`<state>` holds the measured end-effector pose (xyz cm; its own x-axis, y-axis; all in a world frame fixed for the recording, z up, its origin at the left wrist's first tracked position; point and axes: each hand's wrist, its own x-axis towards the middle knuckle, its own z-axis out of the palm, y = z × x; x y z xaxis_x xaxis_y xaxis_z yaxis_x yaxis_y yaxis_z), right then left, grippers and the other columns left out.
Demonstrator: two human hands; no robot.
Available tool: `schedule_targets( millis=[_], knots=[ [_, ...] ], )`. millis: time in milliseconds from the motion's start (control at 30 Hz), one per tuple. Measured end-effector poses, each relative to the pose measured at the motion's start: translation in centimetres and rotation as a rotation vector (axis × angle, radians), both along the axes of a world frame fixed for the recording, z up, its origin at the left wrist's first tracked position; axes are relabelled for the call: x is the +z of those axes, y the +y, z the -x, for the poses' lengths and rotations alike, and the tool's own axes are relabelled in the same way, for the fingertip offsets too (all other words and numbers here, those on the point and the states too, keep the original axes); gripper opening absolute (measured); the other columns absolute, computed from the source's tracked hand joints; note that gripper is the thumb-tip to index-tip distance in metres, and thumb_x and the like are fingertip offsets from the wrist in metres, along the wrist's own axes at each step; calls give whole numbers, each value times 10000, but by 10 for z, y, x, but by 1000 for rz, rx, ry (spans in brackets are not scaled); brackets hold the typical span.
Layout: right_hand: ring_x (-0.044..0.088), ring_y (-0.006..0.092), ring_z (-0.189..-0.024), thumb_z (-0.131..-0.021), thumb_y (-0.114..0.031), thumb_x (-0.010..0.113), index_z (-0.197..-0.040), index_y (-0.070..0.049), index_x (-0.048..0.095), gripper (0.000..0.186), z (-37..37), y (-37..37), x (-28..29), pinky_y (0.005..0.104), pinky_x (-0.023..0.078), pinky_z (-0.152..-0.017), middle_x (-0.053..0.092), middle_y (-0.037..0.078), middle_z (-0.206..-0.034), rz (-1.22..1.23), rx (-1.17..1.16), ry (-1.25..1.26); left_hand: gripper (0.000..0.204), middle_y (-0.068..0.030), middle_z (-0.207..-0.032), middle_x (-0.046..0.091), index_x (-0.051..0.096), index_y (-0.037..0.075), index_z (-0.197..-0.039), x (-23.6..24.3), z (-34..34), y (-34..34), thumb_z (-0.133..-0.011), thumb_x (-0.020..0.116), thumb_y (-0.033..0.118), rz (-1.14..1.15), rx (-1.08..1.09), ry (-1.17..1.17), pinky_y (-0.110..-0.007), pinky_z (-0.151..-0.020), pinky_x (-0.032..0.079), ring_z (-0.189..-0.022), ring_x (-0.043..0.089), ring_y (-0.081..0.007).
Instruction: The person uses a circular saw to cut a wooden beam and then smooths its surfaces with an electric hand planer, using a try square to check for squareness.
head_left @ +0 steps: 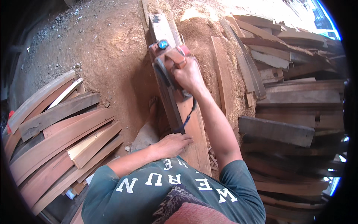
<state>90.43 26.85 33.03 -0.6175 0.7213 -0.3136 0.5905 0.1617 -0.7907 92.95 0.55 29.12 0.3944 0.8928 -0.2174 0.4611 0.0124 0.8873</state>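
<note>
A long timber beam (194, 140) runs away from me, with a fresh reddish-brown surface near me and a pale, weathered one at its far end. On top of it sits an electric planer (162, 61) with a reddish body, a blue front knob and a dark side cover. My right hand (189, 76) is wrapped round the planer's rear handle. Behind the tool, a dark power cord (189, 115) trails back along the beam. Close to my body, my left hand (172, 145) rests with fingers stretched over the beam's near part, holding nothing.
Stacked planks (61, 140) lie to the left, and a large pile of boards (294, 100) fills the right side. Sawdust and shavings (203, 48) cover the ground beside the beam. A loose plank (222, 74) lies just right of it. My foot (153, 102) stands left of the beam.
</note>
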Motion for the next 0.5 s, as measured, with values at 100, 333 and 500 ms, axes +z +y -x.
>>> schedule_targets(
  millis=[100, 333, 500],
  knots=[
    [759, 438, -1012, -998, -349, 615, -1178, -166, 742, 287, 70, 56, -15, 515, 608, -878, 765, 267, -1067, -182, 141, 14, 669, -112, -1709, 434, 548, 77, -1566, -7, 22, 10, -905, 616, -1, -10, -17, 83, -463, -991, 537, -1084, 661, -328],
    [732, 211, -630, -982, -367, 608, -897, -55, 792, 372, 208, 182, -51, 392, 620, -605, 736, 131, -717, -250, 109, 131, 757, -33, -1740, 414, 514, 117, -1611, -31, 48, 10, -879, 610, -50, 7, -73, 56, -401, -919, 517, -1014, 649, -276],
    [627, 194, -536, -954, -216, 624, -866, -100, 709, 169, 205, 162, -12, 386, 511, -489, 626, 71, -624, 24, 23, 153, 651, -55, -1705, 464, 553, 86, -1571, -35, 44, 8, -927, 577, -2, -12, -16, 24, -434, -961, 534, -1055, 674, -289]
  ],
)
